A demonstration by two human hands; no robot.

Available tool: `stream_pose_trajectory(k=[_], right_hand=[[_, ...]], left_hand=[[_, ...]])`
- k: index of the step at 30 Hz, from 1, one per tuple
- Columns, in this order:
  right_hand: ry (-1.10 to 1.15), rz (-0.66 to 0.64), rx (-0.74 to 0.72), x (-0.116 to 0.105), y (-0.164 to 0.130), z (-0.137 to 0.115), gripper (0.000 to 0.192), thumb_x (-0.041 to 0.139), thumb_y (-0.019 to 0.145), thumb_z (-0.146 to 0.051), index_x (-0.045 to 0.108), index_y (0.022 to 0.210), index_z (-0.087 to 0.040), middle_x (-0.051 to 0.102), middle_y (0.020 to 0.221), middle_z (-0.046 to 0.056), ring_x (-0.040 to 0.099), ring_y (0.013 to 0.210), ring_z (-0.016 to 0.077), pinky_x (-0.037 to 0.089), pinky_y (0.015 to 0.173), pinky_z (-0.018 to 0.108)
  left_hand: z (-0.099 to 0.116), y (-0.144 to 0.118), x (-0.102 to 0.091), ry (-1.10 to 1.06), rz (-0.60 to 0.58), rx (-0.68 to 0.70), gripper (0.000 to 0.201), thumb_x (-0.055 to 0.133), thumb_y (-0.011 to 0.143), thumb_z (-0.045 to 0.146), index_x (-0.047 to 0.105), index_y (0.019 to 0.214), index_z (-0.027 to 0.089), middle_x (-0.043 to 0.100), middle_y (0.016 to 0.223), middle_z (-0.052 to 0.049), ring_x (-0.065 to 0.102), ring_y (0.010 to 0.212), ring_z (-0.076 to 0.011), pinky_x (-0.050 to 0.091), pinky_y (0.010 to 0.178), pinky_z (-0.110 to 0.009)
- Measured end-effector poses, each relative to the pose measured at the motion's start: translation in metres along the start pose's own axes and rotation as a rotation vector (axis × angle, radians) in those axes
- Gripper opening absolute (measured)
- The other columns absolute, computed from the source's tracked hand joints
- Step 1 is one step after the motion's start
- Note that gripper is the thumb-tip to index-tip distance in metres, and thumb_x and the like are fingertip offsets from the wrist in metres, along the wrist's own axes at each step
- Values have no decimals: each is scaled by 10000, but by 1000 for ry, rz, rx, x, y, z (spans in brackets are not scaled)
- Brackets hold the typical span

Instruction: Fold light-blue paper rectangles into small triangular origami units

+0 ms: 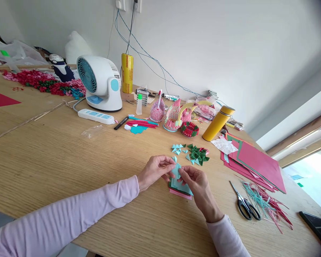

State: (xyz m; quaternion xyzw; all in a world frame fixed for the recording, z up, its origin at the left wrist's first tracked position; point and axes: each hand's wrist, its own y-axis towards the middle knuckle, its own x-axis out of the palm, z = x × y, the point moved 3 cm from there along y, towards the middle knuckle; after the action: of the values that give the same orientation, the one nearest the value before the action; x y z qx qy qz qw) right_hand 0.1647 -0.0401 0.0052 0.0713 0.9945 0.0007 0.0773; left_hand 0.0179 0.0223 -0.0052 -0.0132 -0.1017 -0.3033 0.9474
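A small light-blue piece of paper [176, 170] is pinched between my two hands. My left hand [157, 170] grips its left edge, fingers closed; my right hand [199, 185] grips its right side with thumb and fingers. Directly beneath lies a stack of small paper slips [180, 193], light blue on top with green and pink below, partly hidden by my right hand. Just beyond my fingers are several folded light-blue paper triangles [177, 148] and a heap of dark green folded triangles [199, 154].
Scissors [244, 203] and shredded paper strips [270, 203] lie to the right, near a phone [317, 226] and large coloured sheets [259, 164]. Behind stand a yellow bottle [218, 123], folded-paper swans [173, 116], a red-green paper ring [189, 130], a fan [100, 82] and a power strip [96, 116].
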Motion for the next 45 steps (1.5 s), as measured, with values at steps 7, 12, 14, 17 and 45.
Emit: stream_pose_trajectory(k=[7, 12, 14, 17, 45], right_hand=[[63, -15, 27, 2, -1, 1, 378, 714, 724, -510, 673, 766, -136, 646, 625, 26, 585, 564, 131, 468, 509, 224], [84, -28, 41, 2, -1, 2, 378, 723, 719, -503, 672, 785, -133, 652, 624, 27, 599, 550, 127, 479, 493, 215], [83, -24, 45, 1, -1, 2, 385, 729, 709, -506, 667, 783, -134, 652, 623, 27, 605, 548, 131, 483, 487, 218], [84, -22, 53, 2, -1, 1, 399, 736, 688, -521, 660, 770, -138, 646, 618, 25, 611, 549, 142, 492, 480, 230], [-102, 29, -14, 6, -5, -1, 384, 645, 767, -536, 667, 785, -154, 683, 650, 60, 633, 565, 180, 496, 466, 251]], left_hand=[[1, -1, 1, 31, 0, 1, 311, 710, 748, 370, 624, 881, 103, 642, 756, -38, 658, 628, -142, 535, 493, -216], [3, -1, 2, 33, 7, -15, 326, 719, 734, 380, 627, 879, 103, 644, 740, -36, 652, 632, -142, 532, 495, -215], [3, -1, 2, 31, 2, -20, 327, 720, 732, 380, 627, 880, 104, 645, 735, -35, 652, 634, -142, 533, 498, -215], [4, -2, 3, 31, 2, -28, 324, 723, 731, 378, 626, 875, 106, 647, 733, -35, 651, 634, -140, 531, 500, -211], [-3, -2, 6, 12, -13, -85, 371, 742, 698, 424, 622, 869, 118, 627, 718, -23, 608, 641, -132, 549, 518, -239]])
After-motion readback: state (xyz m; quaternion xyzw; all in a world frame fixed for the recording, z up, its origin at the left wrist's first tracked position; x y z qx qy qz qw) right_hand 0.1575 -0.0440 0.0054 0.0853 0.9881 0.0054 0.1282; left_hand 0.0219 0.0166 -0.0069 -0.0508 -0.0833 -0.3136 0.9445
